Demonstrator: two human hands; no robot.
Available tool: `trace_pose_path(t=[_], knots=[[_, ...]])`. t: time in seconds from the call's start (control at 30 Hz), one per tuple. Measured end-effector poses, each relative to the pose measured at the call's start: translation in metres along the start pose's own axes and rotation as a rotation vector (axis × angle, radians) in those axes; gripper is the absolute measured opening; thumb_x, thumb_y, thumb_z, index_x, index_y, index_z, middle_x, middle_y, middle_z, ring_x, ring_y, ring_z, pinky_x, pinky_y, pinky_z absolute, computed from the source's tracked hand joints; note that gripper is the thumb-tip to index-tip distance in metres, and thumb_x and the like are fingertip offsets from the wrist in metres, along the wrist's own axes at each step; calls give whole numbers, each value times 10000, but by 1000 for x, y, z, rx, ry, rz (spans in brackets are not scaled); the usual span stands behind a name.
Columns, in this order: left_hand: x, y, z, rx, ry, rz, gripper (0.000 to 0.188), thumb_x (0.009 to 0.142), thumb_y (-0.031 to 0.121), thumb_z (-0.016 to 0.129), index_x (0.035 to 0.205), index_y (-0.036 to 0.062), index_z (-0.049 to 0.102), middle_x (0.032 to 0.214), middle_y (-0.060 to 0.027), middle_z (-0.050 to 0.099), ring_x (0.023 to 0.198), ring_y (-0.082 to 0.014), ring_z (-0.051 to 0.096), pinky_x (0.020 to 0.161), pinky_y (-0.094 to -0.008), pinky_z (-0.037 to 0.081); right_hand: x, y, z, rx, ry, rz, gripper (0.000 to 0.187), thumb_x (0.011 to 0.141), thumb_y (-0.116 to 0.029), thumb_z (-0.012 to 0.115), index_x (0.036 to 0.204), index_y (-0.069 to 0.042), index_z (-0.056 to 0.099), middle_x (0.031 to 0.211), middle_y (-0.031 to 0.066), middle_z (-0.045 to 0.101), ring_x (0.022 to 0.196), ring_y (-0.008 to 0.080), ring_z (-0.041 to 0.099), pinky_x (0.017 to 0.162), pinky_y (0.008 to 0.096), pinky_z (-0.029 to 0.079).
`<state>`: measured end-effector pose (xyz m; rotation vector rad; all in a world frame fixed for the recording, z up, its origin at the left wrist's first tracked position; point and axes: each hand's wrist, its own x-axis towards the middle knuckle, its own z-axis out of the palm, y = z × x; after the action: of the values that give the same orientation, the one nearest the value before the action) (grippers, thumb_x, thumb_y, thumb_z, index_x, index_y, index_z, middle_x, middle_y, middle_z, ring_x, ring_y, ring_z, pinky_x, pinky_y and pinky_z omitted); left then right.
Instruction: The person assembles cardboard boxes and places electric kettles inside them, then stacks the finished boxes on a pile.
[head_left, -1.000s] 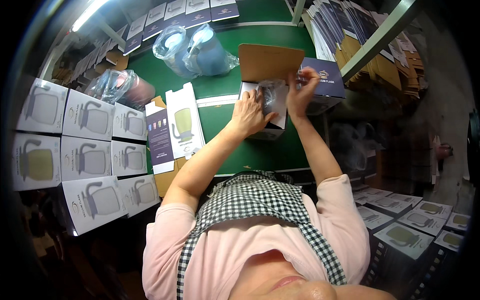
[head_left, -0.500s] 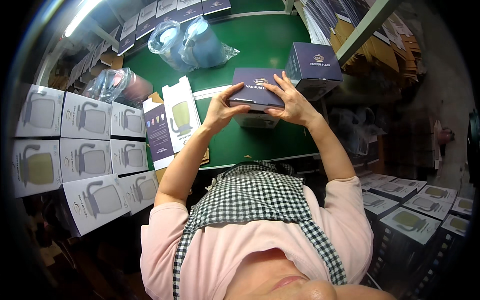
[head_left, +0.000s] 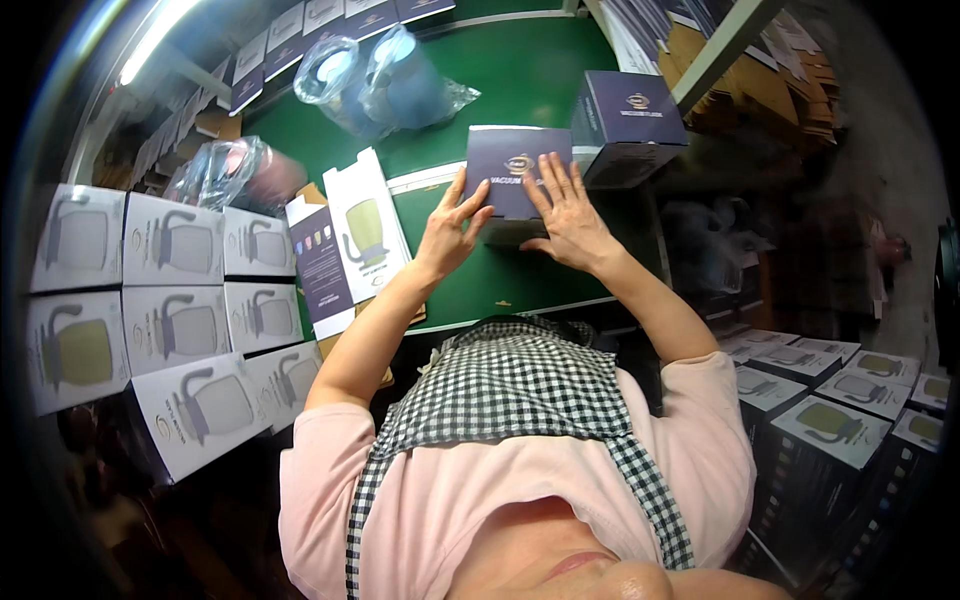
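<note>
Closed dark-purple cardboard box (head_left: 512,147), ungripped: left hand (head_left: 450,237), loosely open, contacts near-left corner; right hand (head_left: 577,232), spread flat, contacts top.

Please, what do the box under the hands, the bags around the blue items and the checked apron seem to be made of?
Box: probably printed cardboard, smooth; crisp folded edges suggest it.
Bags: likely thin, shiny plastic film; they are see-through, creased and glinting.
Apron: apparently woven cloth, matt; it wrinkles softly, but the fibre cannot be told.
</note>
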<state>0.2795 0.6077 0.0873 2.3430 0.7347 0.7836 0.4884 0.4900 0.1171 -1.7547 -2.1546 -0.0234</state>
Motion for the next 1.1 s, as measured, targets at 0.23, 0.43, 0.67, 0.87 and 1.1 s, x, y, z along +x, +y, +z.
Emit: trace_pose_path(t=[0.23,0.43,0.67,0.87,1.1], knots=[[1,11,-2,-28,32,-56,395,874,242,706,1251,139,647,1387,-226,482,1237,-384,507,1023,-429,436,-4,-6,17,51,223,22,562,792,-218,743,1304,-91,549,1406,166,449,1386,382,348,1128,662,159],[29,32,-6,215,-108,427,333,695,158,790,1015,127,704,1089,-85,608,1079,-264,552,920,-416,447,-16,-21,43,172,524,-237,78,733,-20,722,791,-52,681,1137,102,585,1193,292,557,1085,586,367],[49,9,4,-314,171,-125,175,844,86,723,994,8,678,1009,-133,648,956,-256,632,815,-318,514,-19,-10,55,275,633,-91,212,775,-27,709,985,-42,675,1172,129,562,1148,315,559,968,445,484],[60,-26,18,-727,-160,-642,631,886,363,707,1334,-23,485,1215,-181,611,1091,-232,590,953,-338,460,-9,-27,48,-16,498,17,337,846,-123,646,1170,-33,653,1222,136,604,1186,276,558,1020,438,419],[58,-34,20,-705,-127,-507,590,894,345,701,1324,-5,497,1122,-127,654,976,-179,624,872,-298,498,-11,-23,48,-89,513,-106,303,811,-148,698,1094,-39,688,1140,106,665,1134,246,595,989,409,434]])
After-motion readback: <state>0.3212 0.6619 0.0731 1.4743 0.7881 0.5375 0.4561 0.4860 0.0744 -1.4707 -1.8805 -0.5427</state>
